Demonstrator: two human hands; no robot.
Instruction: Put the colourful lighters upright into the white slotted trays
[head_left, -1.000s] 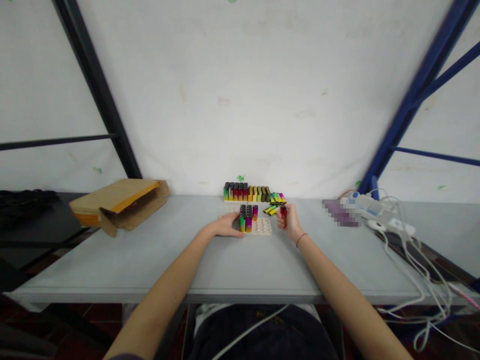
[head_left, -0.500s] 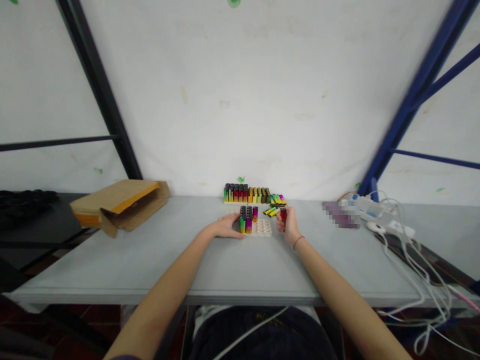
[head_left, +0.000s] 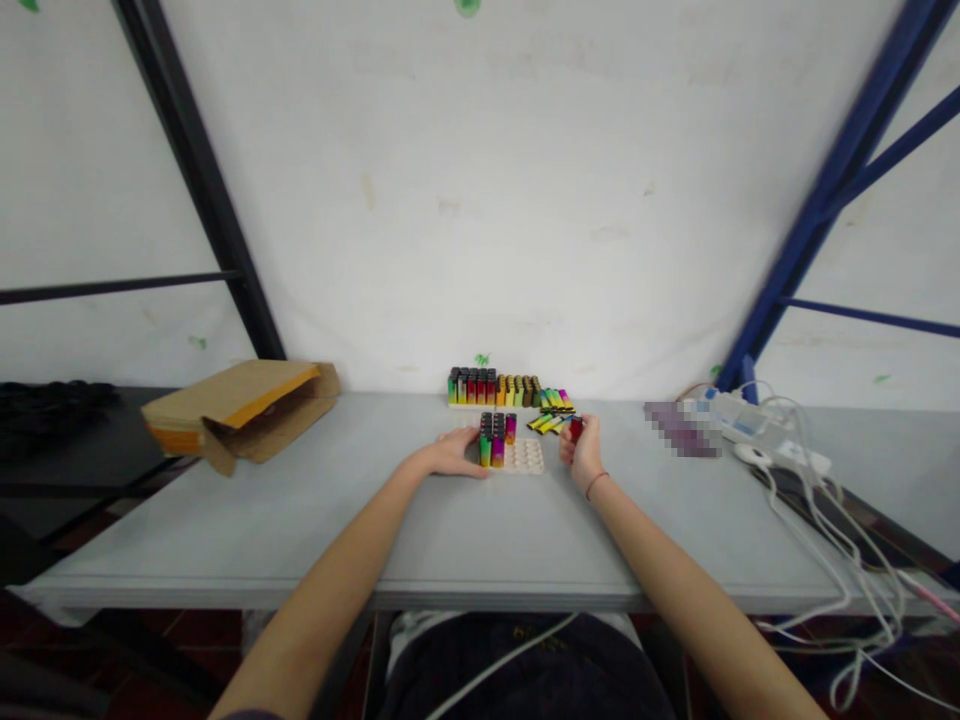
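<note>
In the head view a white tray (head_left: 527, 457) with round-looking holes lies on the table before me. Several lighters (head_left: 492, 437) with black tops, in green, yellow and purple, stand upright in its left part. My left hand (head_left: 454, 453) grips the tray's left end, with the thumb at the front corner and the fingers along the side. To the right of the tray, my right hand (head_left: 584, 455) is closed round a red lighter (head_left: 576, 429), held upright just above the table. Its fingers hide the lower part of that lighter.
Behind the tray stand a block of lighters (head_left: 472, 386) and a row of yellow and brown ones (head_left: 518, 389). Loose lighters (head_left: 553, 405) lie beside them. An open cardboard box (head_left: 240, 400) is at left; a power strip (head_left: 742, 415) and white cables (head_left: 832, 530) are at right.
My right hand has shifted slightly right and turned, with the red lighter in it, moving away from the tray. My left hand and the tray have not moved.
</note>
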